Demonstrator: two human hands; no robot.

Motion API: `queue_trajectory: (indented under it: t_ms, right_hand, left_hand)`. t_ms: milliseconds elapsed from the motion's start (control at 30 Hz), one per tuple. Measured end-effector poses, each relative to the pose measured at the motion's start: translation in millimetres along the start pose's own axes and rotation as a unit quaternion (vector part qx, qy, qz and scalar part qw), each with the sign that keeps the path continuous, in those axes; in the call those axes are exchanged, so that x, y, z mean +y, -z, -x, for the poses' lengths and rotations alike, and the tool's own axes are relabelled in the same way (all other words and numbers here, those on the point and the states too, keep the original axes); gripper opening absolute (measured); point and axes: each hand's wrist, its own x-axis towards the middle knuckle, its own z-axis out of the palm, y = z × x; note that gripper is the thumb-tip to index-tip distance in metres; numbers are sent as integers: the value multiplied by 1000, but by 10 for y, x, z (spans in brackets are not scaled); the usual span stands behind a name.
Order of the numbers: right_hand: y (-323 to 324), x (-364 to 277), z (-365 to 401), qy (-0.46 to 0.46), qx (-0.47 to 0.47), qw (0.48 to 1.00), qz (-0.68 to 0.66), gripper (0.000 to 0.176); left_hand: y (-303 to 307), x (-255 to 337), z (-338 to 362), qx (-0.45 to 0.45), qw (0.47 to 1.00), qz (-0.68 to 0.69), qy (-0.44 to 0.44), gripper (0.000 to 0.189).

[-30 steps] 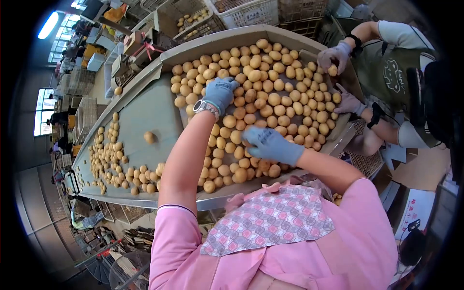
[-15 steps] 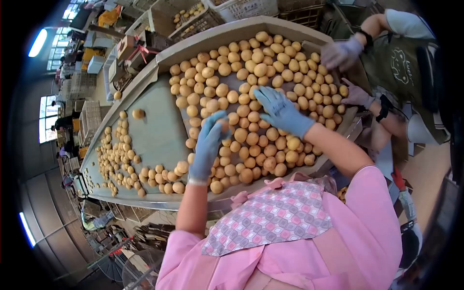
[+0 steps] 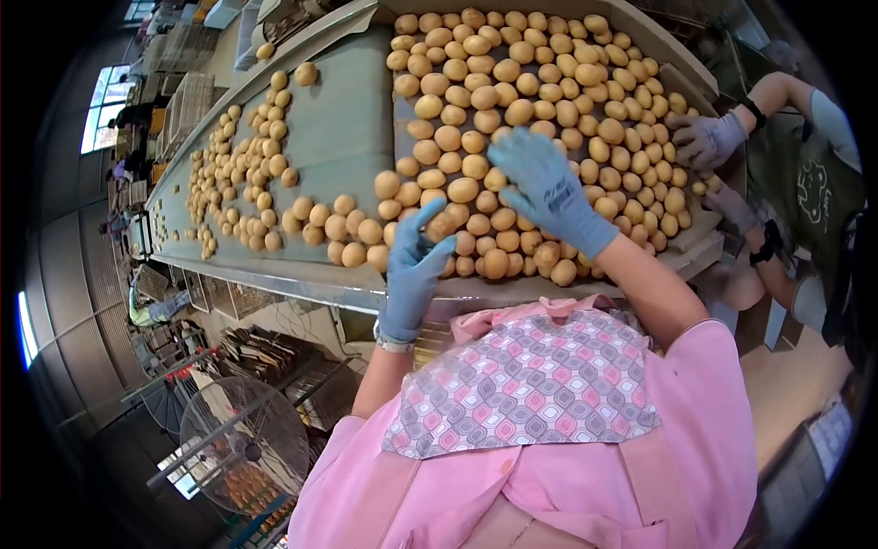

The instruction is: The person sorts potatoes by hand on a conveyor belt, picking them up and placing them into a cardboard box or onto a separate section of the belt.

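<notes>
My left hand (image 3: 416, 274), gloved in blue, stands at the table's near side, forefinger and thumb apart, with one potato (image 3: 441, 225) between their tips; I cannot tell whether they clamp it. My right hand (image 3: 546, 188), likewise gloved, is spread palm down over the potatoes (image 3: 495, 263), its fingers extended close together and the thumb apart; contact beneath the palm cannot be told.

The surface is a long table (image 3: 315, 282) with raised borders. Potatoes cover its right section densely, the dark bed visible in the gaps. To the left lies a smooth green section (image 3: 346, 114), bare in the middle, with potatoes along its near edge and in a loose group farther left.

At the right end, a co-worker's two gloved hands (image 3: 709, 140) rest at the border of the potatoes. The room shows a bright window (image 3: 106, 108) and stacked crates (image 3: 187, 112) at left, a corrugated wall (image 3: 87, 311), and, below the table, a large caged fan (image 3: 249, 448) near a pile of dark flat pieces (image 3: 265, 354).
</notes>
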Motion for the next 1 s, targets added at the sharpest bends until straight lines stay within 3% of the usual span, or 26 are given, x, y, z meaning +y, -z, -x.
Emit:
queue_trajectory:
  t_ms: [33, 100, 133, 200, 300, 367, 400, 500, 600, 633, 700, 733, 767, 867, 933, 1000]
  right_hand:
    - [69, -76, 76, 60, -54, 997, 4, 59]
    - [235, -78, 234, 48, -63, 997, 10, 54]
    - [312, -71, 326, 40, -69, 997, 13, 52]
    - [439, -60, 443, -50, -25, 994, -91, 50]
    - [449, -118, 661, -138, 20, 979, -147, 49]
    - [438, -184, 729, -151, 26, 979, -133, 47]
    - [472, -237, 705, -138, 20, 982, -130, 46]
    - [551, -418, 550, -98, 6, 989, -113, 42]
    - [574, -505, 596, -37, -31, 994, -100, 39]
    - [589, -599, 503, 8, -29, 996, -85, 39]
    - [472, -766, 255, 67, -30, 990, -120, 38]
    - [407, -866, 123, 93, -29, 986, -137, 38]
    - [342, -1011, -32, 92, -37, 984, -146, 34]
    - [35, -1403, -480, 85, -36, 992, -82, 19]
    - [-303, -1655, -754, -10, -132, 991, -5, 8]
    - [-314, -1691, -883, -19, -182, 983, 23, 5]
  left_hand:
    - [138, -63, 74, 50, 997, -44, -35, 56]
    - [325, -3, 245, 250, 961, 4, -114, 48]
    - [588, -13, 366, 345, 934, -9, -93, 46]
    - [1221, -212, 621, 448, 880, 43, -153, 51]
    - [2266, -1122, 1124, 597, 800, 24, -54, 51]
    - [3134, -2166, 1493, 559, 828, 30, 39, 53]
    - [3368, -2576, 1598, 566, 814, -2, 128, 59]
    - [3033, -1861, 1312, 591, 736, -203, 260, 73]
    - [2456, -1009, 709, 522, 815, -233, -97, 64]
    - [2102, -643, 551, 474, 821, -270, -169, 63]
    - [1541, -151, 340, 259, 898, -306, -180, 66]
    - [1424, -113, 259, 130, 878, -434, -153, 68]
    - [1077, 185, 156, 47, 830, -510, -221, 70]
    - [908, 158, 51, -77, 751, -620, -212, 73]
    - [1257, 145, -247, -117, 728, -633, -236, 79]
    - [1442, 298, -465, -74, 701, -656, -271, 73]
